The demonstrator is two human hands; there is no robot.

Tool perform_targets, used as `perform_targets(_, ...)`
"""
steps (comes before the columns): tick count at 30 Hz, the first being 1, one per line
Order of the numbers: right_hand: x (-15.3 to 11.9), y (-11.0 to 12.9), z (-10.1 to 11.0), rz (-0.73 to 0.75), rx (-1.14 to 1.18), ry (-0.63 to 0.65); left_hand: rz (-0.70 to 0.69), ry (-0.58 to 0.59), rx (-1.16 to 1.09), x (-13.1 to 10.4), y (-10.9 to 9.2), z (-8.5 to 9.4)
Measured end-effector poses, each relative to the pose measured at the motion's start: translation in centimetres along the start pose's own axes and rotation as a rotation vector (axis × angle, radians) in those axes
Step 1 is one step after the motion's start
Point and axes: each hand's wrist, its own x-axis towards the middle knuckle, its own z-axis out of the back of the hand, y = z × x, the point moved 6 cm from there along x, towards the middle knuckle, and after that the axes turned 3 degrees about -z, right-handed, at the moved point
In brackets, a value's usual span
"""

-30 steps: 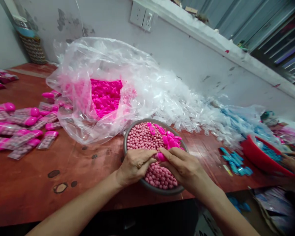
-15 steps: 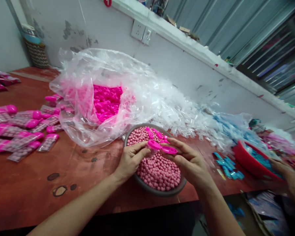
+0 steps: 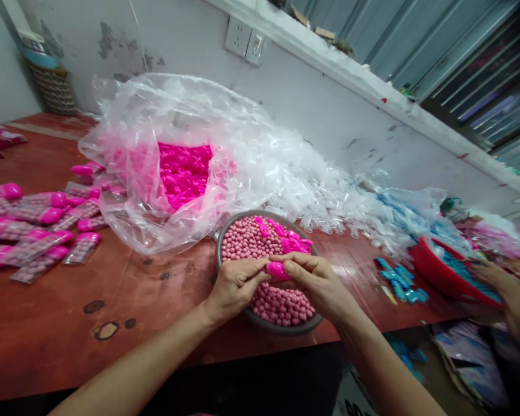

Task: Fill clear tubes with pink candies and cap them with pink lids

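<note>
A small container with a pink flip cap is between my hands, above the bowl. My left hand pinches it from the left, and its clear body is mostly hidden by the fingers. From the right, my right hand has thumb and fingers pressed round the pink cap, which looks closed. Below both hands sits a grey bowl of pink beads. Several loose pink caps lie on the beads at the far right side of the bowl.
Filled pink-capped containers lie at left. Behind the bowl, a clear plastic bag holds pink caps, beside a heap of clear plastic tubes. Rightward are blue containers, a red basin and another person's hand.
The pink cap, spread open before, is now folded shut. My right fingers have closed in over it, and both hands are closer together. The view has shifted slightly.
</note>
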Motion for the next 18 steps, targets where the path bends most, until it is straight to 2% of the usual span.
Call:
perform_targets(4, 0.29, -0.52, -0.3, 0.018, -0.004, -0.023, -0.013, -0.01, 0.09, -0.18, 0.1, 0.13)
perform_targets(10, 0.15, -0.71, -0.14, 0.057, -0.004, -0.078, 0.068, 0.003, 0.02, 0.16, 0.11, 0.15)
perform_targets(14, -0.22, -0.75, 0.05, 0.026, 0.031, -0.059, -0.008, 0.019, 0.05, 0.08, -0.2, -0.02)
perform_targets(18, 0.13, -1.01, 0.08, 0.008, 0.094, -0.035, -0.128, -0.061, 0.093, -0.17, -0.3, 0.29)
